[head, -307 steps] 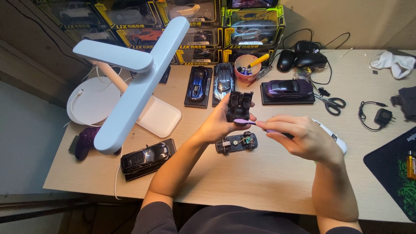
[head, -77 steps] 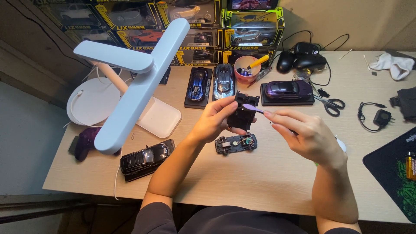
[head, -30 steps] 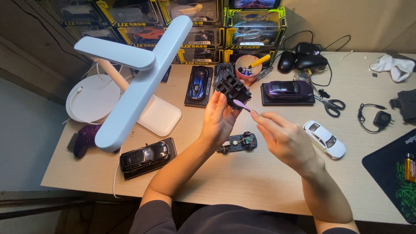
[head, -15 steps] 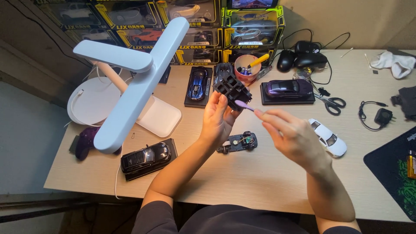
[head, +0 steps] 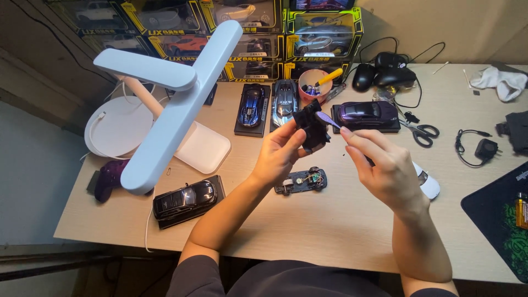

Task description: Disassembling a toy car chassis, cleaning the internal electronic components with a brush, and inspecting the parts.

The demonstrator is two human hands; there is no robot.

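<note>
The left hand [head: 278, 157] grasps a black plastic toy-car body [head: 311, 127] above the desk [head: 341, 231]; the right hand [head: 382, 168] pinches a thin purple-tipped tool [head: 328, 120] against it.

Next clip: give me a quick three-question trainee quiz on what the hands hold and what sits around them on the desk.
1. True or false: the left hand holds the black car part up off the desk.
2. Which colour is the tip of the tool in the right hand? A green, B purple, C red.
3. What lies on the desk just below the hands?

Key
1. True.
2. B.
3. An open model car chassis, its inner parts showing.
</note>
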